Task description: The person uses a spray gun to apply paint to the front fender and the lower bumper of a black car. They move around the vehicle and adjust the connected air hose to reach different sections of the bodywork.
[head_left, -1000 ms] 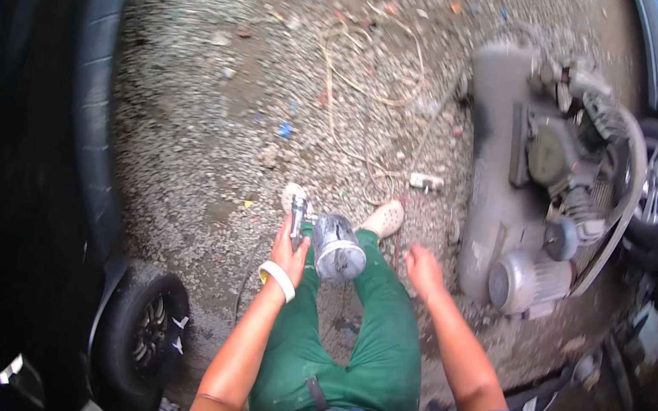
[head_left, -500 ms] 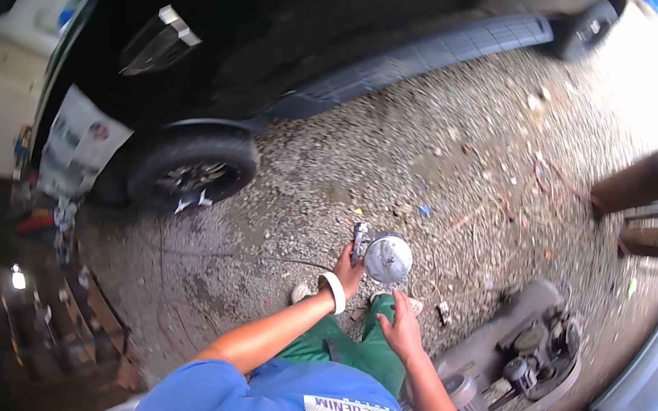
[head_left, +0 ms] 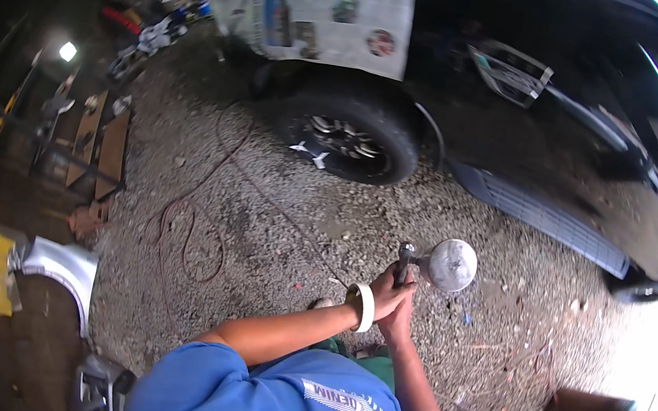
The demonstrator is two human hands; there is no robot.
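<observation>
Above gravel (head_left: 289,242), near a black car (head_left: 512,28): gripping a dark metal spray gun (head_left: 404,259) in the left hand (head_left: 391,294), with a round, whitish, grey-smudged cup (head_left: 453,266); touching close below with the right hand (head_left: 396,325), too hidden to tell its grasp.

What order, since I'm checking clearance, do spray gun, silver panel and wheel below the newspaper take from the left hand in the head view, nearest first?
1. Spray gun: in left hand.
2. Wheel: ahead, slightly left.
3. Silver panel: far left.
</observation>
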